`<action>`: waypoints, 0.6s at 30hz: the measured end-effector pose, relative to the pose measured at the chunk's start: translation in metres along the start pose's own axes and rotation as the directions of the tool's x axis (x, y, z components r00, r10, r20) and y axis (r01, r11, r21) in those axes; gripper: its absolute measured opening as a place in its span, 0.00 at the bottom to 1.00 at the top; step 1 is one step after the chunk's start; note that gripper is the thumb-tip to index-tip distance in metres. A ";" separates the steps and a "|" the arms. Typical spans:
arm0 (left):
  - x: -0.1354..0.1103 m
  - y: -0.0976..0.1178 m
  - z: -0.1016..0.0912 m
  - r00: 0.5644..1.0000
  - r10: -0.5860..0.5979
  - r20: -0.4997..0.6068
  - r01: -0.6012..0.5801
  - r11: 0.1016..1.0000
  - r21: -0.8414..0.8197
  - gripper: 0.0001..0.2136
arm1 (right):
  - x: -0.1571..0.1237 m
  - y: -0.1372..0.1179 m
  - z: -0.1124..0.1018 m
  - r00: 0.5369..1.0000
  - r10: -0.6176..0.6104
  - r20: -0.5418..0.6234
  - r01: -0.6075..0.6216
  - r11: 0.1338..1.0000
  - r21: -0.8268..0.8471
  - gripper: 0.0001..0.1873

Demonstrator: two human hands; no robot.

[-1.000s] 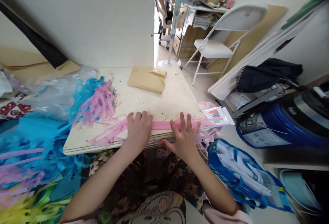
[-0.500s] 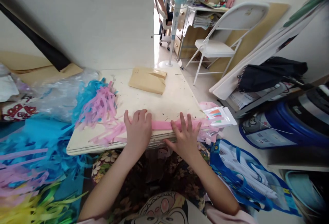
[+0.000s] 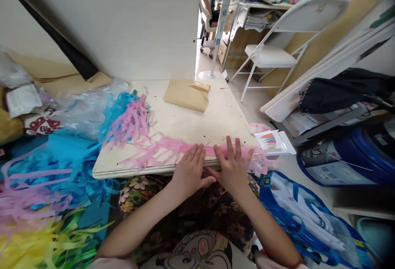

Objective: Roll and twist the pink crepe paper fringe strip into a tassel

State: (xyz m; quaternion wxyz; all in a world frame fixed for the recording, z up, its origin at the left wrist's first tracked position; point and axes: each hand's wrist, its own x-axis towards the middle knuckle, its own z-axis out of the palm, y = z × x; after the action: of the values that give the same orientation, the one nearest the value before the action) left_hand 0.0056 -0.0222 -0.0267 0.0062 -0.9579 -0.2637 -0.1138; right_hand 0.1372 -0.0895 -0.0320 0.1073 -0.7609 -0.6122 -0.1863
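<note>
A pink strip [image 3: 168, 147] was held flat along the near edge of the table [image 3: 222, 114], pressed by the left hand [image 3: 188, 172], its fingers laid together and thumb apart, and by the right hand [image 3: 233, 170], its fingers spread. The strip's fringed left part was crowded by a blue-and-pink bundle [image 3: 134, 118]; near its right end a white packet [image 3: 273, 140] was seen. Brown paper [image 3: 187, 97] was seen farther back. On the blue drum [image 3: 354, 153], label writing was too small to be read.

Pale pink sleeves [image 3: 113, 263], whitish shirt front [image 3: 240, 257] with black-outlined cartoon print [image 3: 203, 246], dark flowered legwear [image 3: 135, 195]
</note>
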 end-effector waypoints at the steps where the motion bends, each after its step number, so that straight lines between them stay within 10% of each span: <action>1: -0.001 -0.002 -0.001 1.000 -0.027 0.004 0.027 1.000 0.011 0.36 | 0.000 0.000 0.000 1.000 -0.004 0.004 0.004 1.000 0.003 0.32; 18: -0.009 -0.004 -0.007 0.976 -0.160 -0.145 0.177 0.977 0.116 0.24 | 0.000 -0.002 -0.002 0.999 -0.017 0.042 0.018 1.000 -0.024 0.33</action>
State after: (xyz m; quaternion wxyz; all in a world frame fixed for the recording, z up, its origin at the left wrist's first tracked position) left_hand -0.0054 -0.0235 -0.0218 0.0759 -0.9197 -0.3498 -0.1614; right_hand 0.1353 -0.0897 -0.0304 0.0836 -0.7604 -0.6187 -0.1788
